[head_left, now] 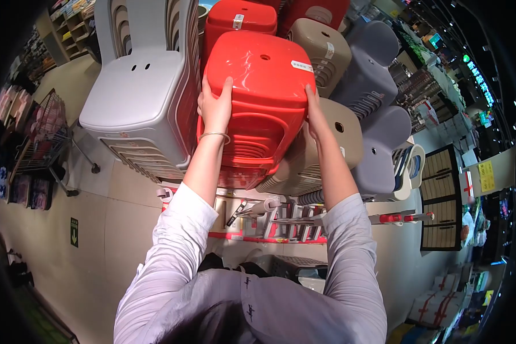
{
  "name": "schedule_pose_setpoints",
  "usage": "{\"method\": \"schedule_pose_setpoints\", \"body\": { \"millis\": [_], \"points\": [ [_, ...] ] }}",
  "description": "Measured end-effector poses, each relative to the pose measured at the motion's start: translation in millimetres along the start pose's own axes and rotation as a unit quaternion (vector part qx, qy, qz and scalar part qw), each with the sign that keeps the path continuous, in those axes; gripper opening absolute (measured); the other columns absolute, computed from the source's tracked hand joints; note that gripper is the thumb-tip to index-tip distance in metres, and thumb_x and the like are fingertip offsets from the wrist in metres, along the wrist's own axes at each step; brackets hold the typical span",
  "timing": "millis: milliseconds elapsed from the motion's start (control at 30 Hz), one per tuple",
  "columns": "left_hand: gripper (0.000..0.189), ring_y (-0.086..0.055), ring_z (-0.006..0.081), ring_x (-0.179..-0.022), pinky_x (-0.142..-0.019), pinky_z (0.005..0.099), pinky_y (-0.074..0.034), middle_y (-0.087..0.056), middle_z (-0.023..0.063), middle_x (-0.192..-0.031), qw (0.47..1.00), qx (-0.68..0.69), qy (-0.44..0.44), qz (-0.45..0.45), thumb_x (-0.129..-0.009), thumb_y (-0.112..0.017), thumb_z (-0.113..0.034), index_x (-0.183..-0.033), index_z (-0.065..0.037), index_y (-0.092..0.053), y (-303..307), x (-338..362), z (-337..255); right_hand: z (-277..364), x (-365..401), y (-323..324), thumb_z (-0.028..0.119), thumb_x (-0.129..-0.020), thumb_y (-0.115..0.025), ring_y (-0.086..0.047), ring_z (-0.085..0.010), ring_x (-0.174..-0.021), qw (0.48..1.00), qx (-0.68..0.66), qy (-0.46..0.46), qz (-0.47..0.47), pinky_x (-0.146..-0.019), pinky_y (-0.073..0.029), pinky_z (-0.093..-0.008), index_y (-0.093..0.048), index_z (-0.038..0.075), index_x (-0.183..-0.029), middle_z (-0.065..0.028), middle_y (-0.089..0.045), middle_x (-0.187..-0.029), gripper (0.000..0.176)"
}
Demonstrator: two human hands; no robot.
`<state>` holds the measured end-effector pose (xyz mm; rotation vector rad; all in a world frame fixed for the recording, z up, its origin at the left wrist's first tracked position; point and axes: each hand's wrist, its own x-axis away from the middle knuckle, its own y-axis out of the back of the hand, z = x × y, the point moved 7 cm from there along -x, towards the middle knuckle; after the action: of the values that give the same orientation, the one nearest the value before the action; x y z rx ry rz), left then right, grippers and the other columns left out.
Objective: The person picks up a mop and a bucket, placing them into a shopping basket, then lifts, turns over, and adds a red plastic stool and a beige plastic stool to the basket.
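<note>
Atop the stack of red stools (pixel 243 166), between stacked grey plastic chairs (pixel 137 97) and beige plastic stools (pixel 341 135), a glossy red plastic stool (pixel 258 80) is gripped at both sides by left hand (pixel 215 109) and right hand (pixel 315 114), palms clamped inward, presumably for balance.

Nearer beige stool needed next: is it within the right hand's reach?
Probably yes: the nearer beige stool sits beside the right hand, nothing between, though that hand grips the red stool.
</note>
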<state>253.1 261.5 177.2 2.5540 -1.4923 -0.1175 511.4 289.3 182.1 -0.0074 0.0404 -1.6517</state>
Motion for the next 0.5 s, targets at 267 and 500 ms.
{"method": "schedule_pose_setpoints", "body": {
  "millis": [267, 500],
  "points": [
    [0.079, -0.025, 0.0352, -0.123, -0.101, 0.0402, -0.025, -0.024, 0.0253, -0.130, 0.963, 0.158, -0.206, 0.066, -0.076, -0.061, -0.044, -0.136, -0.007, -0.023, 40, 62, -122, 137, 52, 32, 0.042, -0.080, -0.055, -0.042, -0.0037, -0.059, 0.998, 0.003, 0.055, -0.030, -0.053, -0.034, -0.0197, -0.045, 0.014, -0.115, 0.0041, -0.048, -0.080, 0.046],
    [0.076, -0.030, 0.0316, -0.120, -0.099, 0.0381, -0.027, -0.028, 0.0239, -0.128, 0.921, 0.252, -0.279, 0.098, -0.078, -0.060, -0.044, -0.134, -0.004, -0.027, 89, 117, -176, 211, 121, 35, 0.035, -0.076, -0.061, -0.050, -0.0153, -0.097, 0.988, -0.052, 0.147, -0.013, -0.077, -0.041, -0.0279, -0.036, 0.007, -0.120, -0.0080, -0.049, -0.110, 0.058]
  ]
}}
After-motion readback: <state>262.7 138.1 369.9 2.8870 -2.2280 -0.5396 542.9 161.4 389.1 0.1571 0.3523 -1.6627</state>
